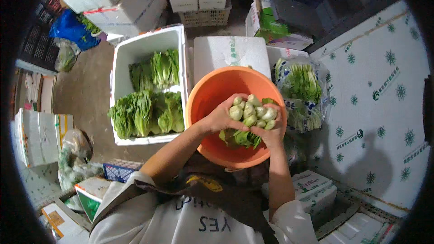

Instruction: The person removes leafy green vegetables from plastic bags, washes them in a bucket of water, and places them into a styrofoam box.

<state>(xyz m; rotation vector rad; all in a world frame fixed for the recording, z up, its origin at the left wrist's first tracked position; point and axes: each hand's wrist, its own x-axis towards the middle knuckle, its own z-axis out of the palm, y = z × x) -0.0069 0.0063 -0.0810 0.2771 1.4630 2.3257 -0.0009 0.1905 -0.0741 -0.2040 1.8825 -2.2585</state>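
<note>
My left hand (222, 115) and my right hand (273, 134) are cupped around a bunch of small leafy greens (251, 112), pressing it from both sides. Their pale, rounded stem bases face up towards me. Dark green leaves show below my thumbs, and one more leaf pokes out near the right fingers. The bunch is held over the mouth of a round orange plastic tub (210, 84), whose bottom is mostly hidden. Left of the tub, an open white foam box (147, 39) holds several heads of leafy lettuce (142, 115).
A closed foam box (217, 49) stands just beyond the tub. Plastic-wrapped greens (301, 88) lie at its right, near a white panel wall (366, 115). Stacked foam boxes (112, 3) rise at the far left. A blue plastic crate (120, 171) sits low on the left.
</note>
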